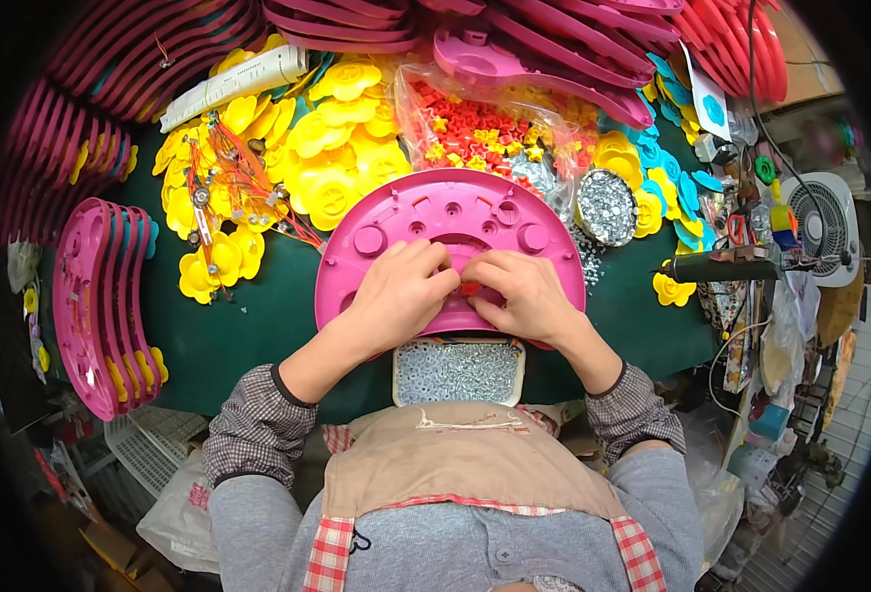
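While both hands work close together over the middle of a pink half-disc panel (455, 223), the panel lies on the dark green desk (214, 340) directly in front of the person, curved edge facing away, raised posts and round studs upward. Left hand (406, 288): fingers bent and drawn together, back of the hand up, fingertips down at the panel's centre; cannot tell whether anything is gripped, as the tips are hidden. Right hand (516, 294): fingers curled, thumb set a little apart from them, with a small red piece (469, 289) showing at the gap; whether it is pinched or merely touched cannot be told. Just below the panel's straight edge, nearest the person: a rectangular tray (397, 380) of small shiny parts. Beyond the curved edge: a heap of yellow flower-shaped pieces (342, 163), and beside it a clear bag (495, 128) with red and yellow star-like pieces. Right of the bag: a round bowl (580, 205) filled with silvery bits, some scattered on the desk next to it. Left of the panel, well apart: a row of similar pink panels (85, 306) standing on edge. Red wiring (248, 178) lies over the yellow pieces.
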`<state>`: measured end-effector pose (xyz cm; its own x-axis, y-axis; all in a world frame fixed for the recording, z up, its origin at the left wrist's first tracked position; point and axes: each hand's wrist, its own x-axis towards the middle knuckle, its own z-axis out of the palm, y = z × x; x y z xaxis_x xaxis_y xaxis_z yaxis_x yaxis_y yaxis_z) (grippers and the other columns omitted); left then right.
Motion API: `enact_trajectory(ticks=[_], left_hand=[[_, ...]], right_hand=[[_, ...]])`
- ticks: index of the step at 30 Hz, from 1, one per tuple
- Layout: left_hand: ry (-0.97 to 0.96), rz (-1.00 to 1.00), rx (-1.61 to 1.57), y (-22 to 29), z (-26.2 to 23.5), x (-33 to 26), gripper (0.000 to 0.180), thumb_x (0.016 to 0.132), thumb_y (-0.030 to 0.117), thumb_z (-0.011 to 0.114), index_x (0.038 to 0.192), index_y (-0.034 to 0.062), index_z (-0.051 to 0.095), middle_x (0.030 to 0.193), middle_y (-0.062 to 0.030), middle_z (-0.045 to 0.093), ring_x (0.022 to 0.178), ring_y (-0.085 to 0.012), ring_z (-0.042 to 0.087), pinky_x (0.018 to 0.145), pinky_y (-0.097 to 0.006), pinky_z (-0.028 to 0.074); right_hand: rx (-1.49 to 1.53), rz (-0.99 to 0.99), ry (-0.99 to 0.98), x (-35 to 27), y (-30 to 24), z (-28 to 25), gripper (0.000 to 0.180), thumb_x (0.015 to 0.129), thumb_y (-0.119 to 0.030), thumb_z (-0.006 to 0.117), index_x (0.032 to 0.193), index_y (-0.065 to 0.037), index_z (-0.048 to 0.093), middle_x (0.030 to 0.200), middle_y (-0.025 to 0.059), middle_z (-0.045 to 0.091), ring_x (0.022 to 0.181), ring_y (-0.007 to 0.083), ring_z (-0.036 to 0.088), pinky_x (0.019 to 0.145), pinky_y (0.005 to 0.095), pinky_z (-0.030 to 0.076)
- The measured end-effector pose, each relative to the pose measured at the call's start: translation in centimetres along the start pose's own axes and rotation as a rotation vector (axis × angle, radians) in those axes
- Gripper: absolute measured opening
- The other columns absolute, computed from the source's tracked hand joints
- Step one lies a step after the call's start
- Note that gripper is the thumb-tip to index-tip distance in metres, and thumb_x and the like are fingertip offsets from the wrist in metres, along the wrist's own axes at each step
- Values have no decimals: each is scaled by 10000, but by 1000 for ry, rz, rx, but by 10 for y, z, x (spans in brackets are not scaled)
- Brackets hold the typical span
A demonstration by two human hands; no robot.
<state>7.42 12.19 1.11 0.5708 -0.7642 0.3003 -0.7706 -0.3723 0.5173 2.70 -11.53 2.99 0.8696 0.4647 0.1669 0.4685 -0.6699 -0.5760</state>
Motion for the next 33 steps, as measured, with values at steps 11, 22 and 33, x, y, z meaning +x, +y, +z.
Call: enact_trajectory(ticks=[11,22,33], left_hand=[[-29,-90,1,-3,1,-5,267,794,164,833,1017,80,714,1026,-63,652,998,-282,612,823,-422,480],[26,104,3,-14,6,-3,186,814,67,773,998,91,777,1045,-33,702,1021,-261,640,842,-407,501],[-19,62,-142,-27,-3,-10,185,831,128,841,1010,99,803,1071,-42,737,1120,-251,663,945,-413,505]], right_hand=[[-60,41,47,-4,1,11,198,827,-196,825,975,-102,732,1042,49,705,907,266,725,695,414,579],[-296,103,-11,-32,-27,6,454,928,-361,766,1324,-139,753,1556,116,531,1421,371,458,1184,563,359],[-57,30,190,-51,-55,21,211,869,-213,799,1024,-79,752,858,77,693,719,290,674,645,419,534]])
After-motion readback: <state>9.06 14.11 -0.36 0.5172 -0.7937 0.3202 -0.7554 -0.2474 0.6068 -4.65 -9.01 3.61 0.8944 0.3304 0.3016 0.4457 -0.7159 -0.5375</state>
